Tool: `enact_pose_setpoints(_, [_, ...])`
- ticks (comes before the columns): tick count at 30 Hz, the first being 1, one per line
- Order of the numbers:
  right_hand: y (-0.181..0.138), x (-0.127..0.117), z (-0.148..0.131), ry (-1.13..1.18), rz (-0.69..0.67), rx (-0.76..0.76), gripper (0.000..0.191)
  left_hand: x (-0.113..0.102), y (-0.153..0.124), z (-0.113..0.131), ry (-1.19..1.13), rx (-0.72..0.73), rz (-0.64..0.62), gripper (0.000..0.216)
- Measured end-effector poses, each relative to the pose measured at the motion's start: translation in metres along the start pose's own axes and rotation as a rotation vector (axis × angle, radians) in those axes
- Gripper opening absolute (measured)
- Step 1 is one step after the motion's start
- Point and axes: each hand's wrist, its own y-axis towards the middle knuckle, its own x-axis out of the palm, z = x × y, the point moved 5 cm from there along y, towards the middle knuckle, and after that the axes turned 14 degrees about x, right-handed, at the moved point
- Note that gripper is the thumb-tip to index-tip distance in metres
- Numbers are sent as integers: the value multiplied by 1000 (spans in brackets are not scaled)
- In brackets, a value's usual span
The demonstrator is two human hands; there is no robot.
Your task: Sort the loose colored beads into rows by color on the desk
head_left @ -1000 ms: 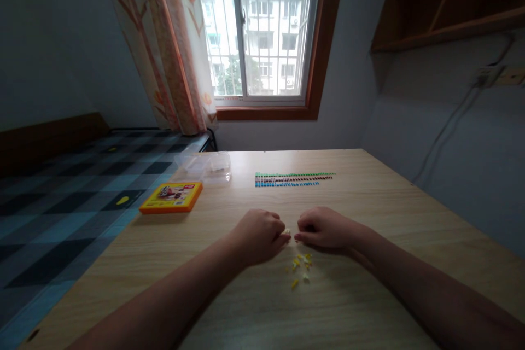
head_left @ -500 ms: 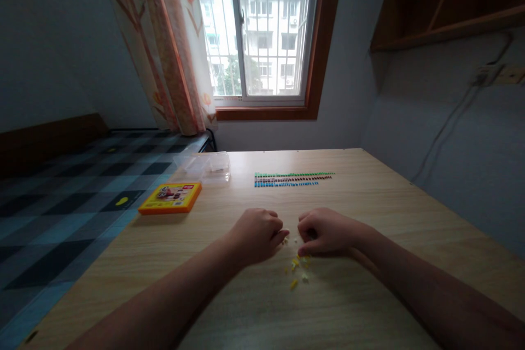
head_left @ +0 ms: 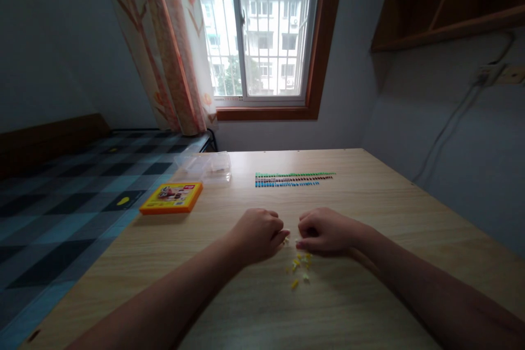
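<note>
Three coloured rows (head_left: 281, 180) beyond the yellow pieces (head_left: 296, 264), orange box (head_left: 171, 198) leftward.

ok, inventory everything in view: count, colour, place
Small loose plastic pieces: uncountable here, yellow and cream, near hands
Rows of tiny pieces: three; green, dark brown, blue; table's far part
Flat rectangular box: one, yellow-orange, table's left
Clear plastic container: at least one, colourless, behind box
Wooden table: one, pale, below hands
Checked bedspread: one, blue-black, left
Floral curtain: one, orange, left of window
Framed window: one, brown, ahead
Wooden shelf: one, brown, upper right
Wall cable: one, grey, right
Bare left hand: one, mid-table
Bare right hand: one, mid-table
</note>
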Motion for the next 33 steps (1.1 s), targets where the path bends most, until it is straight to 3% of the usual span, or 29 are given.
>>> enact_pose_setpoints(33, [4, 6, 4, -28, 74, 38, 31, 4, -1, -1, -73, 30, -45, 33])
